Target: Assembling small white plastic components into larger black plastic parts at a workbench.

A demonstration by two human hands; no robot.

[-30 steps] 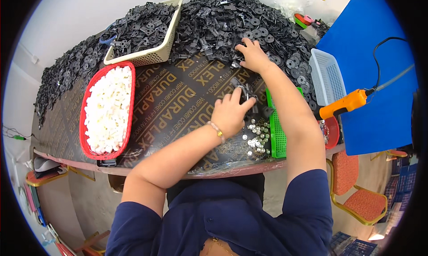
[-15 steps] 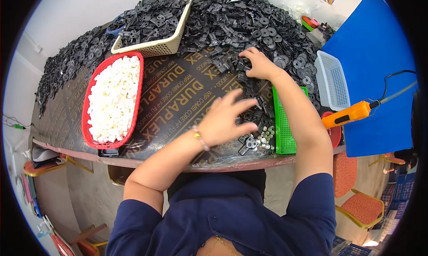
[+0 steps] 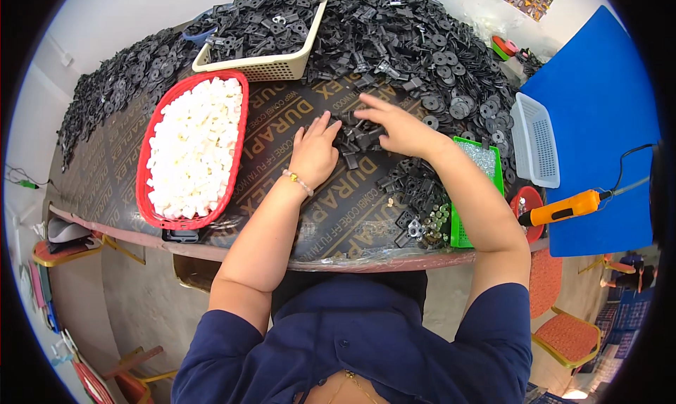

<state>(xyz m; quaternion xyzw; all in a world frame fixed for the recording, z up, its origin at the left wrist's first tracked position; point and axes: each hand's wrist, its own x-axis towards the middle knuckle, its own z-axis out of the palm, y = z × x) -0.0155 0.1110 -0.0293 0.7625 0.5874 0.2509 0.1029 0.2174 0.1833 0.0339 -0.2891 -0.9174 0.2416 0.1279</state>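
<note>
A small heap of black plastic parts lies on the dark printed board between my two hands. My left hand rests at the heap's left side, palm down, its fingertips touching or close to the parts. On the heap's right, my right hand has its fingers stretched out and apart, with nothing gripped in it. Behind both hands rises a big pile of black parts, many of them round discs. Nearer to me is another cluster of black parts, with small metal pieces beside it.
On the left stands a red basket full of white pieces, with a cream basket of black parts behind it. A green tray of small shiny pieces sits under my right forearm. Further right are a white basket and an orange electric screwdriver.
My left hand has moved forward to the board's middle. My right hand has come back left from the big pile, and loose black parts now lie between the hands. The view has shifted slightly.
</note>
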